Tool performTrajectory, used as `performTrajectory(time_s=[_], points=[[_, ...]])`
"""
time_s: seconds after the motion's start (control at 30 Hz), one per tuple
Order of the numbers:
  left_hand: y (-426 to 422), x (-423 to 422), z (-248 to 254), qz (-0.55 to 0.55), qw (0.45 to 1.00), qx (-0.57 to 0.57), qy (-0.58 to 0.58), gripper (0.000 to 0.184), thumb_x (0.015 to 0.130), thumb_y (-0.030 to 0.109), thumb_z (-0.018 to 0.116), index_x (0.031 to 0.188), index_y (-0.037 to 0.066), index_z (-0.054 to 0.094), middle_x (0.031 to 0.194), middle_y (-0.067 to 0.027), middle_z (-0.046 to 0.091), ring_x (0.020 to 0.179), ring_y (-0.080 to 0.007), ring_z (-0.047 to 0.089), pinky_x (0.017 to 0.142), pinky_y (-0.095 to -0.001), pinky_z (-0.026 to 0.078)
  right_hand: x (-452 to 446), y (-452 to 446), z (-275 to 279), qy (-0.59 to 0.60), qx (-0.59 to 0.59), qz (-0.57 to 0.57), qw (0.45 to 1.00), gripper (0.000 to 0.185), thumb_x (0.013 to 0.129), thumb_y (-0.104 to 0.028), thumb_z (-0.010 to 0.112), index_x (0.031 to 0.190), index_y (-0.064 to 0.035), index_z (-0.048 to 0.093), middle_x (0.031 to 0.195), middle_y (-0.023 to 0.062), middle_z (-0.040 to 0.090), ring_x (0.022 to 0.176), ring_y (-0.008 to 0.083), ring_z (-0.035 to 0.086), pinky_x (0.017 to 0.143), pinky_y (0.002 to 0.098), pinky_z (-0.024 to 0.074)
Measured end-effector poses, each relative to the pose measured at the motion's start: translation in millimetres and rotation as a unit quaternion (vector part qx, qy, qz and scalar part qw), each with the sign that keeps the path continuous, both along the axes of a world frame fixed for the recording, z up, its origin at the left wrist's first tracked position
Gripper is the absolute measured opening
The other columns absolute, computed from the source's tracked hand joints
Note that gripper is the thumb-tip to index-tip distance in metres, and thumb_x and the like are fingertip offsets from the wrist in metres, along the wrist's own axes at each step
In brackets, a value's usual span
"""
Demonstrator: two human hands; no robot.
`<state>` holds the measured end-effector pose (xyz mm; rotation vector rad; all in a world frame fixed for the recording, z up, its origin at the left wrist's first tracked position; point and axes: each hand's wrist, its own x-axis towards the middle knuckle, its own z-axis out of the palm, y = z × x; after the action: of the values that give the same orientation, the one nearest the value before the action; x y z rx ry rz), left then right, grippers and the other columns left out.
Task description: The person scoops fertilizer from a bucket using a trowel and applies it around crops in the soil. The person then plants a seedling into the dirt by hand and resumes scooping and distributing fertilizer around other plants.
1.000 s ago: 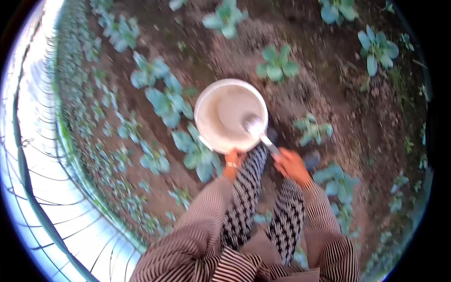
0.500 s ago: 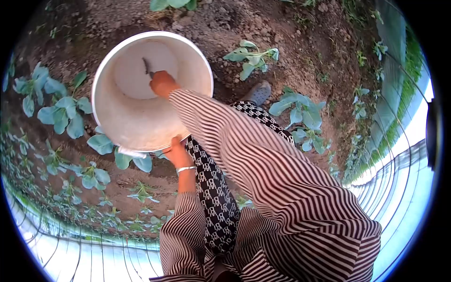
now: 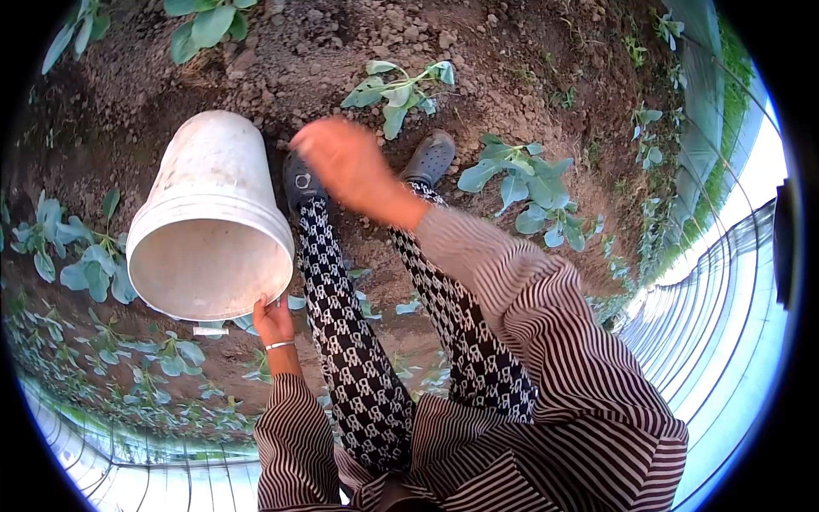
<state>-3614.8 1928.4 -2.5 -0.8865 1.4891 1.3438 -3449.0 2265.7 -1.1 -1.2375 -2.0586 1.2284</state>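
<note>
A white bucket [image 3: 217, 162] is tipped, its mouth turned toward me and its base pointing away over the soil. My left hand [image 3: 274, 322] grips the near rim, thumb and fingers around the edge. A white handle grip [image 3: 210, 328] hangs below that rim. Only pale inner wall shows inside; the bottom is hidden. My right hand [image 3: 345, 162] is raised to the right of the bucket, apart from it and above my shoes. Motion blurs its fingers, and no object can be made out in it.
A leafy seedling [image 3: 399, 92] grows ahead of my shoes [image 3: 431, 158]. Larger plants stand at the right [image 3: 529, 183] and left [image 3: 90, 264], with rows of several more behind. Plastic greenhouse sheeting [image 3: 712, 316] and hoops curve along the right side.
My right hand has come out of the bucket and moved right; the small dark tool it held is no longer visible. The bucket has swung from showing its bottom to showing its outer side.
</note>
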Motion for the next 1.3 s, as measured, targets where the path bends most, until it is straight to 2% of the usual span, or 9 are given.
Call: performTrajectory(time_s=[0.17, 0.23, 0.3, 0.5, 0.53, 0.73, 0.93, 1.03, 1.3], points=[[41.8, 38.6, 45.4, -0.019, 0.991, 0.077, -0.108, 0.044, 0.089, 0.026, 0.054, 0.123, -0.001, 0.046, 0.129, -0.0142, 0.050, 0.123, -0.0299, 0.045, 0.104, -0.0502, 0.036, 130.8, 80.9, -154.3, -0.270, 0.023, -0.113, 0.956, 0.016, 0.091, -0.013, 0.048, 0.098, -0.0038, 0.060, 0.087, 0.0161, 0.063, 0.082, 0.0300, 0.062, 0.075, 0.0406, 0.0507], [43.5, 52.9, 55.8, -0.142, 0.978, 0.065, -0.140, 0.053, 0.091, 0.026, 0.052, 0.135, 0.000, 0.036, 0.128, -0.0173, 0.049, 0.120, -0.0293, 0.049, 0.100, -0.0424, 0.042, 161.4, 91.7, -184.9, -0.197, -0.002, -0.120, 0.973, 0.023, 0.092, -0.019, 0.049, 0.092, -0.0001, 0.063, 0.088, 0.0191, 0.064, 0.078, 0.0333, 0.061, 0.070, 0.0433, 0.0487], [69.0, 65.3, 67.2, -0.344, 0.934, 0.016, -0.095, 0.053, 0.091, 0.020, 0.053, 0.136, 0.000, 0.035, 0.122, -0.0169, 0.053, 0.109, -0.0257, 0.056, 0.093, -0.0374, 0.048, 169.7, 96.6, -199.8, -0.420, -0.108, -0.002, 0.901, 0.035, 0.093, -0.026, 0.050, 0.081, 0.0029, 0.064, 0.080, 0.0195, 0.064, 0.071, 0.0332, 0.062, 0.068, 0.0431, 0.0492], [162.1, 101.3, 55.8, -0.475, 0.876, 0.045, -0.063, 0.042, 0.087, 0.010, 0.053, 0.127, 0.000, 0.047, 0.109, -0.0125, 0.061, 0.095, -0.0213, 0.062, 0.080, -0.0328, 0.052, 166.2, 57.0, -209.1, -0.343, -0.433, -0.212, 0.806, 0.046, 0.087, -0.038, 0.061, 0.064, 0.0027, 0.060, 0.069, 0.0142, 0.062, 0.062, 0.0248, 0.059, 0.065, 0.0401, 0.0490], [181.3, 107.0, 48.9, -0.503, 0.861, 0.055, -0.043, 0.040, 0.087, 0.010, 0.054, 0.126, 0.001, 0.049, 0.107, -0.0124, 0.061, 0.094, -0.0211, 0.062, 0.079, -0.0327, 0.053, 171.4, 39.0, -237.6, -0.382, -0.284, -0.202, 0.856, 0.048, 0.086, -0.036, 0.063, 0.057, 0.0020, 0.056, 0.058, 0.0126, 0.059, 0.050, 0.0223, 0.052, 0.063, 0.0391, 0.0482], [275.1, 134.9, -27.4, -0.566, 0.812, 0.118, 0.075, 0.032, 0.087, 0.008, 0.054, 0.118, 0.001, 0.055, 0.101, -0.0098, 0.064, 0.088, -0.0177, 0.063, 0.076, -0.0290, 0.052, 182.6, 22.8, -222.0, -0.318, -0.417, -0.291, 0.800, 0.036, 0.079, -0.035, 0.070, 0.087, -0.0002, 0.069, 0.094, 0.0156, 0.067, 0.081, 0.0259, 0.064, 0.074, 0.0375, 0.0501], [351.8, 181.1, -117.8, -0.762, 0.547, 0.173, 0.299, 0.032, 0.083, 0.012, 0.060, 0.114, 0.006, 0.060, 0.106, -0.0088, 0.063, 0.093, -0.0190, 0.061, 0.082, -0.0300, 0.050, 200.0, 30.4, -198.3, -0.316, -0.344, -0.103, 0.878, 0.029, 0.089, -0.025, 0.056, 0.099, 0.0011, 0.065, 0.096, 0.0144, 0.061, 0.089, 0.0303, 0.060, 0.077, 0.0417, 0.0487], [368.8, 215.8, -155.2, -0.802, 0.398, 0.204, 0.396, 0.040, 0.081, 0.020, 0.062, 0.119, 0.009, 0.058, 0.117, -0.0115, 0.058, 0.107, -0.0266, 0.055, 0.092, -0.0351, 0.045, 208.6, 42.3, -183.0, -0.327, -0.141, -0.220, 0.908, 0.026, 0.090, -0.016, 0.052, 0.109, -0.0020, 0.062, 0.104, 0.0155, 0.057, 0.092, 0.0320, 0.058, 0.077, 0.0418, 0.0487], [377.2, 259.7, -167.9, -0.938, 0.170, 0.027, 0.302, 0.041, 0.087, 0.034, 0.054, 0.123, 0.016, 0.055, 0.142, -0.0084, 0.035, 0.127, -0.0304, 0.034, 0.100, -0.0514, 0.033, 225.7, 48.3, -208.1, -0.398, -0.243, -0.064, 0.882, 0.042, 0.095, -0.010, 0.035, 0.136, -0.0144, 0.040, 0.145, 0.0120, 0.030, 0.104, 0.0327, 0.056, 0.081, 0.0435, 0.0484]])
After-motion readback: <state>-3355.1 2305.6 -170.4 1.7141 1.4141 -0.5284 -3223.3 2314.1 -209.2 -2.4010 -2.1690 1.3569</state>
